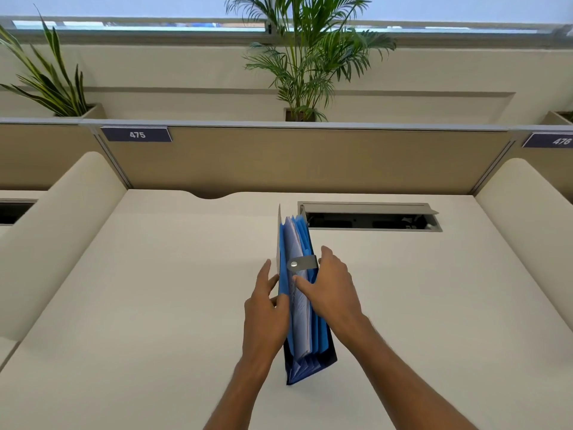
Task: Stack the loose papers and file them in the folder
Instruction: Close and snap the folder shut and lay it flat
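Observation:
A blue accordion folder (322, 342) stands upright on its bottom edge in the middle of the white desk (155, 305), its mouth facing up. White papers (299, 308) sit inside one of its pockets between blue dividers. A grey strap with a metal snap (302, 263) lies across the top of the folder. My left hand (266, 308) presses the folder's left wall, thumb on the front pocket edge. My right hand (330, 287) holds the right wall, with its thumb reaching over onto the papers. No loose sheets lie on the desk.
An open cable hatch (370, 217) is set in the desk behind the folder. A tan partition (310, 159) with number plates 475 and 476 closes the back. Rounded cream dividers (62, 231) flank both sides. Potted plants (307, 57) stand beyond the partition.

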`<control>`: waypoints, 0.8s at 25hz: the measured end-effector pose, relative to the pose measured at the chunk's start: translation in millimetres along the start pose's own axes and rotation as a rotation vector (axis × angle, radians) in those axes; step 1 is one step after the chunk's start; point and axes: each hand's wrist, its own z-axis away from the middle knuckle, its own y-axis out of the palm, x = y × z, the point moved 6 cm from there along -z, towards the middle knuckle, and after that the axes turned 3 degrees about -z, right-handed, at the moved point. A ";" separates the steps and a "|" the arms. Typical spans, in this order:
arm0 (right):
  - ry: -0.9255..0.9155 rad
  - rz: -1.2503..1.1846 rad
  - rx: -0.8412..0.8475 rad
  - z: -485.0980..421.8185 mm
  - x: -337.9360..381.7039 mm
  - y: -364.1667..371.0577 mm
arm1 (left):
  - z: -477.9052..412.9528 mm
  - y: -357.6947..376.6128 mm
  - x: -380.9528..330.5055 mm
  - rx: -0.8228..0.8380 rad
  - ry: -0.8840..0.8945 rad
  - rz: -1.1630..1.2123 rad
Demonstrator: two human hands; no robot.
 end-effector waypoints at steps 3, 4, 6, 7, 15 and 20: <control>-0.009 -0.083 -0.047 -2.6 -6.2 -1.8 | -4.1 5.7 5.9 0.016 -0.006 -0.013; -0.003 -0.121 -0.058 -3.6 -8.9 -4.2 | -5.0 8.8 6.5 0.022 0.004 -0.029; -0.012 -0.164 -0.091 -5.1 -15.3 -9.9 | -5.9 15.6 6.6 0.029 0.019 -0.042; -0.024 -0.176 -0.110 -5.7 -19.1 -12.7 | -6.7 19.5 7.0 0.028 0.021 -0.042; 0.010 -0.291 -0.191 -6.7 -62.7 -33.3 | -3.7 74.2 3.2 0.145 0.110 -0.156; 0.264 -0.512 -0.137 -10.6 -117.4 -35.4 | -3.3 118.5 21.2 0.284 0.059 -0.251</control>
